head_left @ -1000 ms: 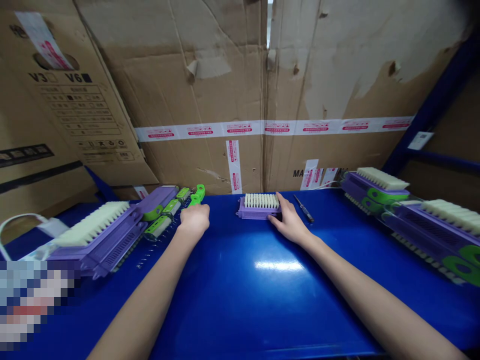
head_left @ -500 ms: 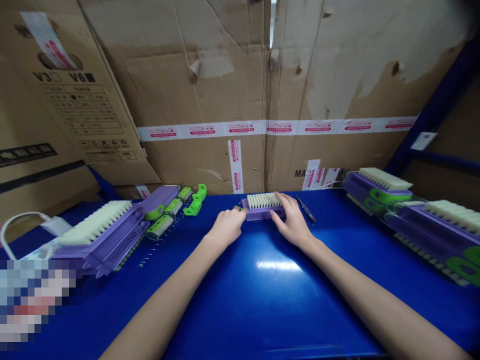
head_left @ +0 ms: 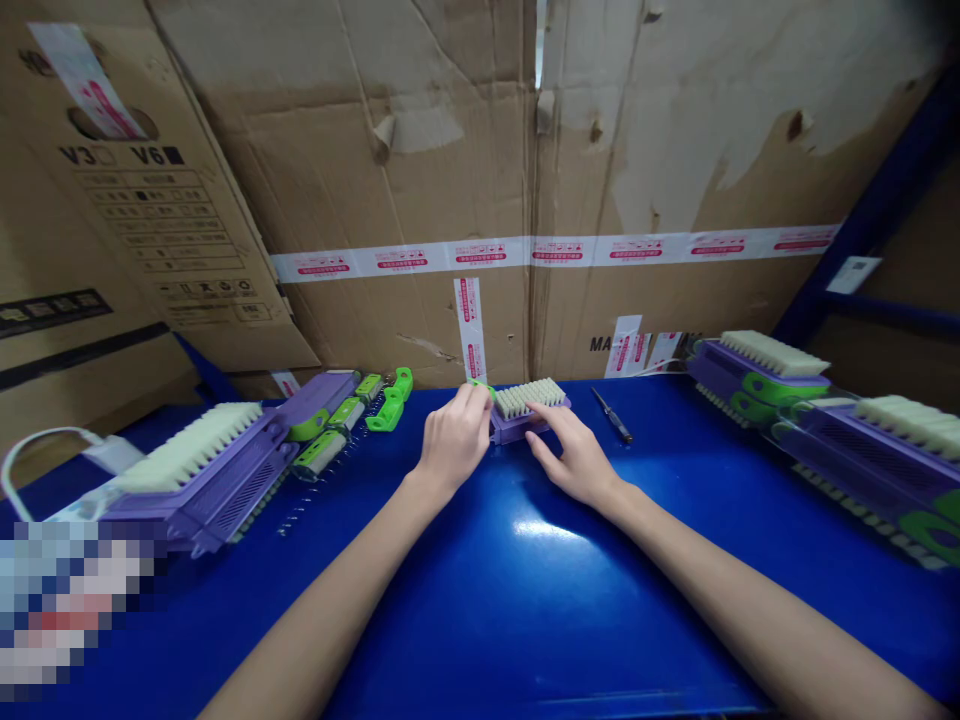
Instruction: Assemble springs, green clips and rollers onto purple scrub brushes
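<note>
A small purple brush block (head_left: 511, 430) with cream bristles (head_left: 529, 396) on top lies on the blue table, between both hands. My left hand (head_left: 456, 435) is closed at its left end, its fingertips pinching near a green plastic piece (head_left: 481, 384). The fingers hide most of that piece. Over the front right part of the block lies my right hand (head_left: 574, 450), index finger against the bristles and thumb at the near side, holding it. Right of the block, a dark slim pen-like tool (head_left: 611, 415) lies on the table.
Several purple-and-green brush units stand at the left (head_left: 217, 480) and right (head_left: 862, 440). Loose green clips (head_left: 390, 408) and green-capped parts (head_left: 322, 450) lie left of my hands. A white cable plug (head_left: 112, 452) is far left. Cardboard (head_left: 405, 330) walls the back of the blue table (head_left: 450, 620).
The block has turned, its right end swinging toward the back. My right hand has slid left and nearer, off its right end. My left fingers have risen to the green piece.
</note>
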`<act>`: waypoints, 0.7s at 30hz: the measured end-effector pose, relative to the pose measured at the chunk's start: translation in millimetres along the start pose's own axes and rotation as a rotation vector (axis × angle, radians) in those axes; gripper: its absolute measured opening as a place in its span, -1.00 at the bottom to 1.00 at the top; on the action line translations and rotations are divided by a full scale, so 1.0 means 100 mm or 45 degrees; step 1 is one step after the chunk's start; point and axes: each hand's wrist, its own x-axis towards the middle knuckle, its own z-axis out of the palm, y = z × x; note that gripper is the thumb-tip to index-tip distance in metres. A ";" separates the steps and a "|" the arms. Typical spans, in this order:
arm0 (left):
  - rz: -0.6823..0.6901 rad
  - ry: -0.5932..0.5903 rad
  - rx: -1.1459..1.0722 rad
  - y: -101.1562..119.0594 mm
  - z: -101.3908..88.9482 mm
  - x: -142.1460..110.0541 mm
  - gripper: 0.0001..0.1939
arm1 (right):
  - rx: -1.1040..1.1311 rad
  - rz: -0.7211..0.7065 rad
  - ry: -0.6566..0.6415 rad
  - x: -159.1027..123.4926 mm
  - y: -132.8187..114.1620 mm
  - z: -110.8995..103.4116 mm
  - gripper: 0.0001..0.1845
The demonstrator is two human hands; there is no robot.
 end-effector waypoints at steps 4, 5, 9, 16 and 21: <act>-0.087 0.020 -0.807 0.14 0.15 -0.05 -0.88 | 0.451 0.225 -0.099 -0.01 -0.08 0.06 -0.40; -0.143 -0.006 -0.993 0.18 0.18 -0.06 -0.86 | 0.600 0.311 -0.106 -0.01 -0.09 0.07 -0.37; -0.260 -0.090 -1.257 0.28 0.25 -0.08 -0.84 | 0.974 0.578 -0.059 0.03 -0.10 0.09 -0.35; -0.044 0.137 -0.225 0.12 0.30 -0.11 -0.86 | 0.743 0.720 0.549 0.15 0.15 -0.10 -0.28; 0.152 -0.001 0.064 0.03 0.46 -0.13 -0.49 | 0.329 0.843 0.584 0.10 0.43 -0.17 -0.26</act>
